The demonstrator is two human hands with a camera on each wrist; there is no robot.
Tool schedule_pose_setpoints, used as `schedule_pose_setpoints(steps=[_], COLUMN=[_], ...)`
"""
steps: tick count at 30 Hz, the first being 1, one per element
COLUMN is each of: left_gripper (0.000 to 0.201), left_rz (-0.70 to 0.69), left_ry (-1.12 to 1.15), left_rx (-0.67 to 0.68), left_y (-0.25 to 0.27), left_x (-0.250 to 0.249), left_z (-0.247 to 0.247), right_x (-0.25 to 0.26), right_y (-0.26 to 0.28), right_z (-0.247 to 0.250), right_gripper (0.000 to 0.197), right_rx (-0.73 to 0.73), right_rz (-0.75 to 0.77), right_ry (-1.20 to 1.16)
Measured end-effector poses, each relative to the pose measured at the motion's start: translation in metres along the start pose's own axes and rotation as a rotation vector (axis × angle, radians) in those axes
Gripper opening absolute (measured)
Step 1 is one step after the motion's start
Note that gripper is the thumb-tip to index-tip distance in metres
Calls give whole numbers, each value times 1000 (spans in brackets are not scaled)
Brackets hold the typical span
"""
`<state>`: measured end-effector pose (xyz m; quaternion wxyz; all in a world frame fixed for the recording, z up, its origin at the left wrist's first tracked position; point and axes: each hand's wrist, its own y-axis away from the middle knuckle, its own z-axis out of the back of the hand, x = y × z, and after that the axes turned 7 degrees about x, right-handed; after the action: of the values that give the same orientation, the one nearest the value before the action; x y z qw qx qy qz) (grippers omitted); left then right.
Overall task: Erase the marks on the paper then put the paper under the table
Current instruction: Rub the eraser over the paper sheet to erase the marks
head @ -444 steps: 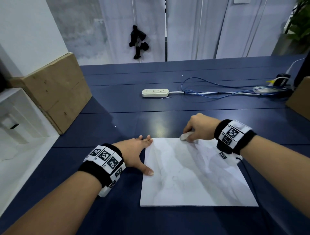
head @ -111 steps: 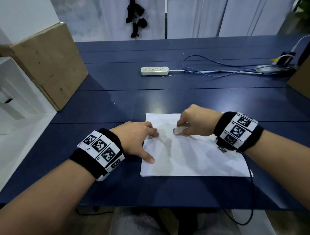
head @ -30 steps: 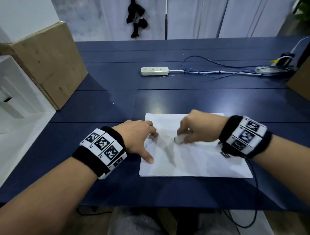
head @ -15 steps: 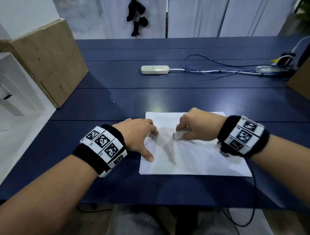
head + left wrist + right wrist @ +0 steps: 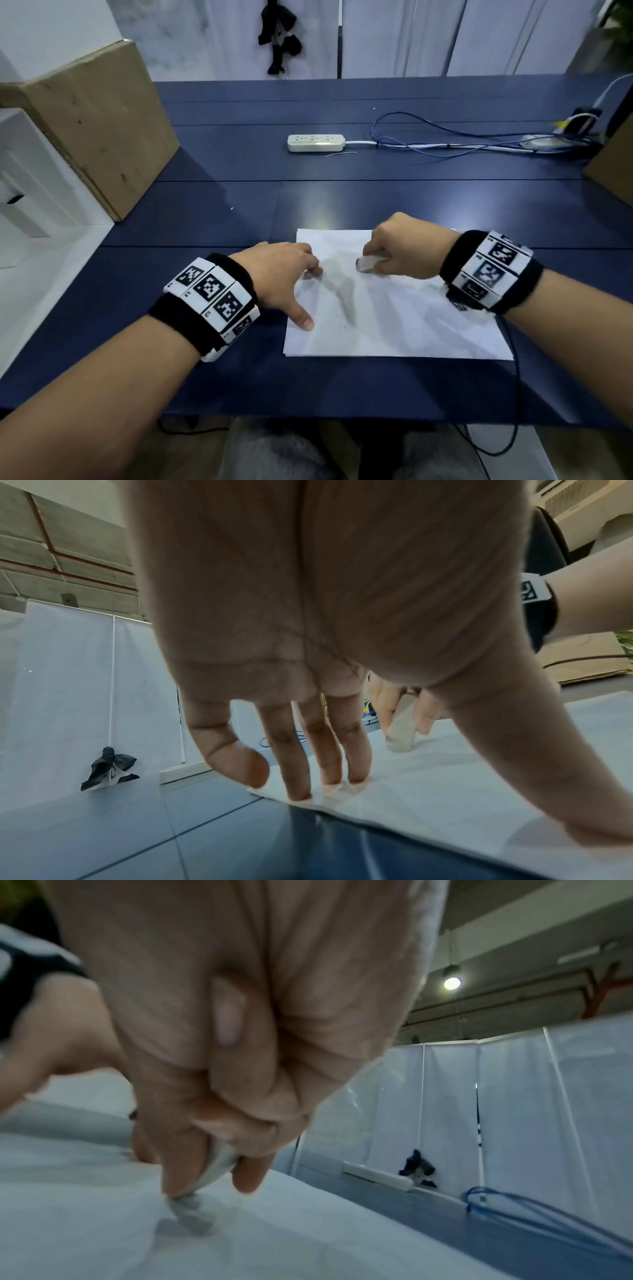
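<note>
Left hand (image 5: 281, 274) flat, pinning the creased white paper sheet (image 5: 394, 318); right hand (image 5: 400, 250) pinching a small grey eraser (image 5: 365, 264) just beside it — hard rubbing could tear or buckle it.

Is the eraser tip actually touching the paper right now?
Touching. The right wrist view shows the eraser, pinched by the right hand, with its tip pressed onto the paper, no gap visible.
</note>
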<state>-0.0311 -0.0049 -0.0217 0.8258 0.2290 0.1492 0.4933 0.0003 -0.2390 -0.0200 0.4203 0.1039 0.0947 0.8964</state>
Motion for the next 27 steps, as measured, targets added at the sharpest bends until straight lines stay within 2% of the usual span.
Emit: schedule_pose_setpoints(steps=[3,4,6,8,11,15,17,18,20,22,24,27], left_gripper=[85,86,89,90,89,90,89,89,91,91,90,88], left_rz=[-2,-2,-2,0,4,9,12,10,7,6,6,6], left_ry=[3,4,3,3,-6,1,12,12,6,4,-4,-10], left_rx=[-3,-4,-10,-10,1,8,8,6,6,5,9,12], left_y=[0,-1,-2,-2,-2,1,1,0,-1,-1,-1,0], left_x=[1,1,2,2,1,-1,0,1,2,1,1,-1], left_z=[-1,-1,-1,-1,0,0,-1,-2,-2,-1,-1,1], right_x=[10,17,32,35,18,-8,-4,4,19,23,16,-5], right_y=[10,18,35,37,16,-4,3,12,29,33,23,2], right_z=[-6,-8,-10,-13,-10,-2,-5,-6,-10,-13,-14,-5], right_gripper=[20,15,19,23,25,40,45,47,36,22,25,31], right_rx=[-6,44,188,255,167,30,3,39,191,259,190,34], right_rz=[40,103,273,341,212,4,58,110,216,265,216,53], right_ry=[20,13,11,-12,-39,-21,-32,-52,-76,-55,-41,-15])
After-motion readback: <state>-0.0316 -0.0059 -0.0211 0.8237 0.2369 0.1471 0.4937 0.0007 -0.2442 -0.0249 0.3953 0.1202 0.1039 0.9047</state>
